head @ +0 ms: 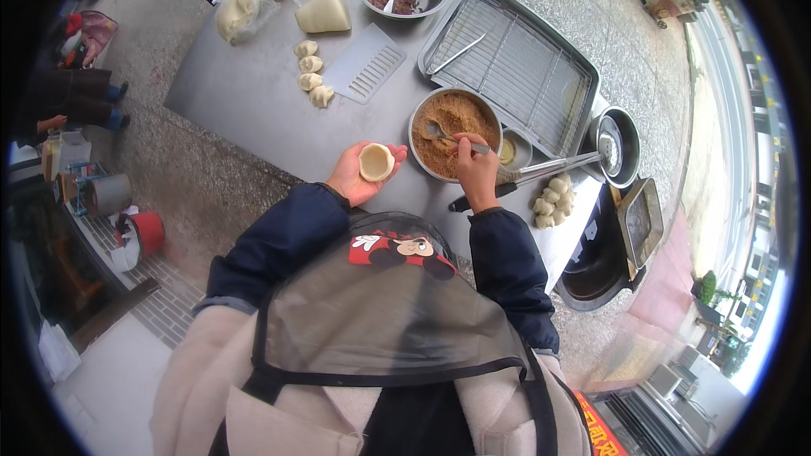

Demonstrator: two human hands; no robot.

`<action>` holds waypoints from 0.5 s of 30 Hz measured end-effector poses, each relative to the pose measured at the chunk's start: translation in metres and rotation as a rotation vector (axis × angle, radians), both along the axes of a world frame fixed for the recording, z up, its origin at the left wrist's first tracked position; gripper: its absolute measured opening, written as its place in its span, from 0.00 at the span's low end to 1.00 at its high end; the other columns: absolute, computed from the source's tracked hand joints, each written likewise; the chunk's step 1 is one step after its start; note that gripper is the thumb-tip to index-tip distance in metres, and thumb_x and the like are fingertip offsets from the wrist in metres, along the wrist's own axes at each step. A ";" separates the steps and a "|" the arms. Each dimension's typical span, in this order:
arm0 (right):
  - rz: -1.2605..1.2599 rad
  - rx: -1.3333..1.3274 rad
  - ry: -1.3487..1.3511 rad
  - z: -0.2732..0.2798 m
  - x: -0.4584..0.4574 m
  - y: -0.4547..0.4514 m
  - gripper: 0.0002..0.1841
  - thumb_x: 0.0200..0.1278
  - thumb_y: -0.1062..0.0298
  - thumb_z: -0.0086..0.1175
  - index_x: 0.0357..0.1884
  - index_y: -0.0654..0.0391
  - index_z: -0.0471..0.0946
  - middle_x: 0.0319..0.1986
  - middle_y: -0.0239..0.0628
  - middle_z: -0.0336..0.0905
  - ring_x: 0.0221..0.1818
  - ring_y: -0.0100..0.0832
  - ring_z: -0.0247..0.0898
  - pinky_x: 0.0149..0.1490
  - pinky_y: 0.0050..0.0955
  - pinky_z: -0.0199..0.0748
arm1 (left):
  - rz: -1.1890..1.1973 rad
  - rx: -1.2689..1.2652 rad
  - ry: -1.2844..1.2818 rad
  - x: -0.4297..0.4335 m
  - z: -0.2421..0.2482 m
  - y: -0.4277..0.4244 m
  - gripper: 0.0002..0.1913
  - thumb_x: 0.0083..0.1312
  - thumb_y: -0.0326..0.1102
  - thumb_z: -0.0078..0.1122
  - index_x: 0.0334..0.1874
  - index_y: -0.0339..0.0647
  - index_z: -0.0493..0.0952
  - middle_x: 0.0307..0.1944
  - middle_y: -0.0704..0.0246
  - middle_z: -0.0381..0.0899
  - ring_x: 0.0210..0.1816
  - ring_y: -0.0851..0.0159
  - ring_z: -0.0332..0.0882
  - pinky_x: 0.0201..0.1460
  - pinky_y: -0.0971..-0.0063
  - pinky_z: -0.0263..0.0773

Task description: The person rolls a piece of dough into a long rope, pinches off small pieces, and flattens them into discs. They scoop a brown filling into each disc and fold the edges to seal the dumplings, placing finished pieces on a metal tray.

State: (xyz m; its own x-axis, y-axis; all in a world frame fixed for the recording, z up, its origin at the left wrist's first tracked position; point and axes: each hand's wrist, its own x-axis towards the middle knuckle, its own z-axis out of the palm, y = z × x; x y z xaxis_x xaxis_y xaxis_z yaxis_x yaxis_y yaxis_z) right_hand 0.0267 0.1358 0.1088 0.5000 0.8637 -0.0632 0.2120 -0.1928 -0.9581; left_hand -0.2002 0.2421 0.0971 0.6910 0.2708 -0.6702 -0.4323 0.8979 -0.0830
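Note:
On the palm of my left hand (356, 176) rests a cup-shaped piece of dough (376, 163), hollow side up. My right hand (476, 168) grips a metal spoon (472, 146), its bowl in the brown crumbly filling (457, 113) of a round steel bowl (415, 153). Several dough pieces (310, 64) lie in a row beside a translucent plastic scraper (369, 63). Behind them are a thick dough roll (323, 12) and dough in clear plastic bags (239, 15). Another steel bowl (439, 3) contains a dark reddish filling and a spoon. A cluster of small dough balls (554, 202) lies at the right.
A deep tray with a wire rack (519, 57) and tongs stands beyond the filling bowl. A small dish (514, 149) sits beside it. A black-handled skimmer (557, 164) reaches to a steel pot (633, 139) at the right edge. A dark pan (595, 259) stands beyond the metal table (253, 101).

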 end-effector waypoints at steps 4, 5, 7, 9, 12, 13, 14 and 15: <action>-0.235 -0.264 -0.161 -0.001 0.003 0.002 0.11 0.73 0.69 0.50 0.43 0.64 0.82 0.28 0.35 0.84 0.33 0.22 0.80 0.38 0.21 0.74 | 0.044 0.059 0.060 0.019 -0.001 0.008 0.18 0.72 0.34 0.39 0.50 0.22 0.72 0.54 0.51 0.76 0.57 0.52 0.77 0.59 0.65 0.77; -0.176 -0.162 -0.126 -0.001 0.004 -0.001 0.11 0.73 0.69 0.50 0.43 0.64 0.82 0.28 0.35 0.84 0.33 0.22 0.79 0.38 0.21 0.74 | 0.052 0.085 0.110 0.022 -0.002 0.011 0.18 0.72 0.34 0.39 0.50 0.23 0.73 0.53 0.51 0.77 0.56 0.53 0.78 0.59 0.66 0.77; -0.132 -0.048 -0.047 -0.004 0.001 -0.002 0.10 0.72 0.69 0.50 0.43 0.63 0.82 0.28 0.35 0.84 0.33 0.21 0.79 0.38 0.21 0.74 | 0.072 0.136 0.158 0.029 -0.005 0.014 0.19 0.72 0.35 0.39 0.51 0.24 0.72 0.53 0.53 0.77 0.56 0.54 0.78 0.58 0.65 0.78; -0.101 -0.048 -0.115 -0.007 -0.004 -0.002 0.10 0.72 0.70 0.50 0.43 0.63 0.82 0.27 0.35 0.84 0.32 0.20 0.78 0.38 0.20 0.73 | 0.093 0.175 0.156 0.034 -0.009 0.018 0.19 0.73 0.36 0.39 0.55 0.26 0.71 0.55 0.54 0.76 0.57 0.55 0.77 0.58 0.63 0.78; -0.104 -0.033 -0.123 -0.005 -0.002 -0.003 0.10 0.72 0.70 0.50 0.42 0.63 0.82 0.28 0.35 0.84 0.31 0.20 0.78 0.38 0.20 0.73 | 0.101 0.170 0.105 0.042 -0.016 0.024 0.19 0.73 0.36 0.40 0.54 0.26 0.71 0.53 0.54 0.77 0.56 0.54 0.78 0.57 0.64 0.78; -0.158 -0.118 -0.121 -0.003 0.001 -0.001 0.10 0.72 0.71 0.50 0.42 0.64 0.81 0.28 0.35 0.84 0.31 0.20 0.77 0.38 0.20 0.73 | 0.101 0.184 0.096 0.044 -0.018 0.025 0.19 0.73 0.36 0.40 0.54 0.25 0.71 0.53 0.54 0.77 0.56 0.54 0.78 0.57 0.64 0.78; -0.194 -0.187 -0.099 0.001 0.007 -0.001 0.10 0.72 0.71 0.50 0.42 0.64 0.81 0.27 0.35 0.84 0.31 0.20 0.77 0.38 0.20 0.74 | 0.090 0.168 0.092 0.046 -0.020 0.026 0.19 0.72 0.36 0.40 0.54 0.25 0.71 0.53 0.54 0.77 0.56 0.54 0.78 0.57 0.64 0.78; -0.259 -0.290 -0.077 0.004 0.013 0.000 0.10 0.72 0.71 0.50 0.42 0.64 0.81 0.27 0.35 0.84 0.30 0.20 0.77 0.38 0.20 0.74 | 0.087 0.167 0.102 0.048 -0.021 0.027 0.19 0.72 0.36 0.39 0.54 0.25 0.71 0.52 0.54 0.77 0.56 0.54 0.78 0.57 0.64 0.79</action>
State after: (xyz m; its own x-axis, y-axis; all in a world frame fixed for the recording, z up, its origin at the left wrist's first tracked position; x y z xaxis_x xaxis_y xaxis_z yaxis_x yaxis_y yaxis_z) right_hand 0.0397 0.1362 0.1129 0.7115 0.6605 -0.2398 0.1900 -0.5093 -0.8394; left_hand -0.1522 0.2687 0.0762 0.5909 0.4396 -0.6764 -0.5075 0.8543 0.1119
